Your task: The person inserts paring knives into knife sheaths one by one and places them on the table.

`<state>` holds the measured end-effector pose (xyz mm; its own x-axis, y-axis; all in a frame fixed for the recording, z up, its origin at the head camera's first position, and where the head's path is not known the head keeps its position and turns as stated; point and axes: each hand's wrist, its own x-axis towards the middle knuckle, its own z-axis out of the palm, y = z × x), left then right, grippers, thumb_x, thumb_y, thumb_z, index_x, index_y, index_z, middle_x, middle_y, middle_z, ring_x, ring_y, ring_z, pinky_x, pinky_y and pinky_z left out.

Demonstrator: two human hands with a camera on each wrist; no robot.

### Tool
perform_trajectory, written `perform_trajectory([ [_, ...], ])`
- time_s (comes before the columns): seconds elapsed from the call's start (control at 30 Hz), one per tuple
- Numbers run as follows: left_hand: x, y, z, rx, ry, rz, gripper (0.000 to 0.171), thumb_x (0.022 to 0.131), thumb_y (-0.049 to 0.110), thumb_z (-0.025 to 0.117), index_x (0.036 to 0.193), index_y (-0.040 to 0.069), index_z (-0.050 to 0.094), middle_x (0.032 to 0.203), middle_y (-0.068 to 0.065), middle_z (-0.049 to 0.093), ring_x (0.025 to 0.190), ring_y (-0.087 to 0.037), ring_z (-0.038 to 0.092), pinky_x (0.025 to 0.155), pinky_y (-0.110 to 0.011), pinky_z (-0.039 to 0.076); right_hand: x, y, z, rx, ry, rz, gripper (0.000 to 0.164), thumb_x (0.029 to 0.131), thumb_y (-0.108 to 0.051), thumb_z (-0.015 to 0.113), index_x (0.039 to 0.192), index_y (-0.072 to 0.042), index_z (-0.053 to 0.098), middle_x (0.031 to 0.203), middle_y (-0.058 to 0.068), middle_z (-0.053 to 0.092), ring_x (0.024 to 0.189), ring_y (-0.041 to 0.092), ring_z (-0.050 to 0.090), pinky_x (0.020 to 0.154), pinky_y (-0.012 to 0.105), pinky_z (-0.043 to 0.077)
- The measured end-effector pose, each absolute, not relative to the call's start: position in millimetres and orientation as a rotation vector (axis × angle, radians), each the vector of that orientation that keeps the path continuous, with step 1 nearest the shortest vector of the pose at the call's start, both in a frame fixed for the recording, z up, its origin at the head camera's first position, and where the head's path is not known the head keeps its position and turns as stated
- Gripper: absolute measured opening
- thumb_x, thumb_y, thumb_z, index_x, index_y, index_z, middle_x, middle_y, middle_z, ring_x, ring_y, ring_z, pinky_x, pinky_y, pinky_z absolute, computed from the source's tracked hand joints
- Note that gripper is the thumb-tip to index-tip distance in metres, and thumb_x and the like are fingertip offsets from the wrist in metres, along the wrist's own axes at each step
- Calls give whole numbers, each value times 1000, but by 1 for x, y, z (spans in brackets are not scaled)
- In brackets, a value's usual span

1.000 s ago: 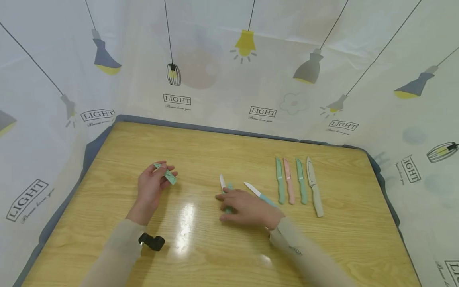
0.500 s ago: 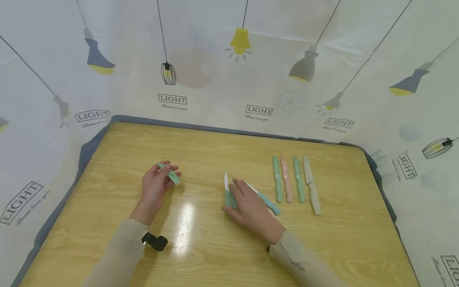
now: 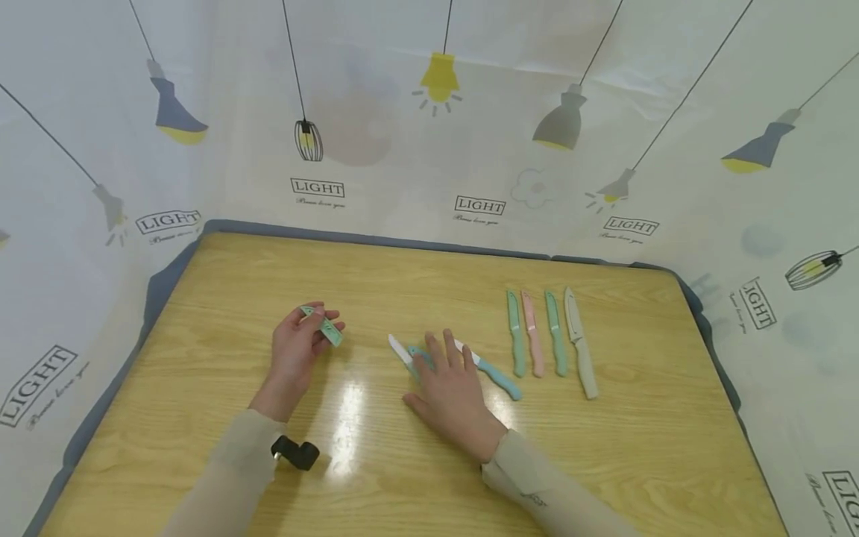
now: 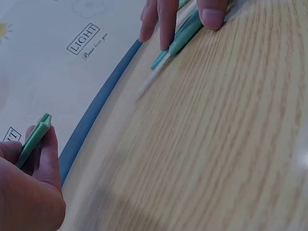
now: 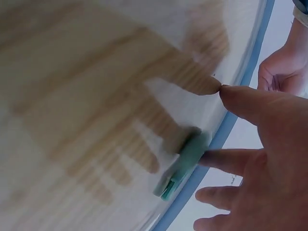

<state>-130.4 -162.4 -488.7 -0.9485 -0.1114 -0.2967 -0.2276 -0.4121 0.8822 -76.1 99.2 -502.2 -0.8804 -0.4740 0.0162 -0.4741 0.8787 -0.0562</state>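
My left hand (image 3: 291, 364) holds a pale green blade sheath (image 3: 330, 333), pinched between thumb and fingers above the table; the left wrist view shows its hollow end. My right hand (image 3: 455, 395) is spread palm down, fingers fairly straight, over a green-handled knife with a white blade (image 3: 400, 350). Beside that blade a blue-green sheath (image 3: 419, 352) shows partly from under the fingers. In the left wrist view the green handle (image 4: 185, 38) lies by the right fingertips. To the right of this hand lies an unsheathed blue-handled knife (image 3: 499, 381), its white blade partly behind the fingers.
Farther right, a row of sheathed knives lies on the wooden table (image 3: 376, 276): a green knife (image 3: 515, 333), a pink knife (image 3: 533, 333), another green knife (image 3: 556, 333) and a larger cream knife (image 3: 581, 344). A lamp-printed curtain (image 3: 389, 171) surrounds the table.
My right hand has gone from bent fingers to spread ones over the green-handled knife, whose blade now slants to the left. The left hand keeps its hold on the green sheath.
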Motion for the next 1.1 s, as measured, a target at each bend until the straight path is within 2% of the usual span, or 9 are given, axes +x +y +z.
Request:
perform_trajectory([
  [0.17,-130,-162,-489,-474,1670,2534,45,98,22,56,132,-5,42,101,-7,67,90,-23,70,84,-32,55,-76,98,-500,813,-3040,88,63,90,-56,55,140,-18,54,154,17,29,140,45,17,107,63,27],
  [0.3,-129,-162,-490,-475,1675,2528,45,99,22,55,133,-4,42,101,-7,66,92,-23,69,84,-32,55,-75,101,-498,855,-3074,66,64,94,-54,51,146,-18,47,154,18,29,139,47,20,106,60,32],
  [0.4,-129,-163,-490,-474,1676,2527,48,99,23,55,134,-5,40,103,-7,66,94,-25,69,84,-32,55,-75,105,-497,877,-3059,124,64,94,-51,53,147,-16,44,152,20,33,137,46,27,106,56,34],
  [0.5,-128,-164,-490,-468,1674,2528,50,99,23,55,136,-6,38,103,-8,65,95,-26,68,85,-32,55,-74,108,-497,870,-2985,217,58,92,-45,59,140,-12,52,140,20,47,127,40,44,102,48,42],
  [0.6,-128,-165,-491,-469,1667,2535,51,99,23,55,137,-7,38,103,-8,66,95,-25,68,85,-32,55,-75,110,-497,853,-2909,263,46,91,-40,61,124,-9,62,119,15,57,106,29,55,88,39,50],
  [0.67,-128,-165,-491,-475,1664,2534,51,99,23,55,137,-7,38,103,-8,65,94,-24,69,85,-32,55,-76,110,-497,841,-2901,266,42,92,-41,59,118,-9,65,111,11,57,98,26,54,78,38,51],
  [0.73,-128,-165,-490,-483,1662,2534,51,99,23,55,136,-7,38,103,-8,65,93,-24,69,84,-32,55,-79,109,-497,825,-2931,263,43,93,-44,56,116,-10,66,110,11,56,97,26,52,75,39,50],
  [0.9,-127,-163,-489,-496,1653,2529,50,99,23,55,136,-6,38,103,-8,65,92,-22,69,85,-32,55,-93,106,-494,757,-3044,241,54,94,-55,48,122,-11,63,117,13,53,108,30,48,79,44,49],
  [1.1,-127,-162,-489,-509,1646,2532,47,99,22,55,134,-5,40,101,-7,66,90,-21,70,84,-32,55,-112,106,-495,734,-3084,221,62,91,-61,49,126,-12,62,119,15,52,110,31,46,84,47,47],
])
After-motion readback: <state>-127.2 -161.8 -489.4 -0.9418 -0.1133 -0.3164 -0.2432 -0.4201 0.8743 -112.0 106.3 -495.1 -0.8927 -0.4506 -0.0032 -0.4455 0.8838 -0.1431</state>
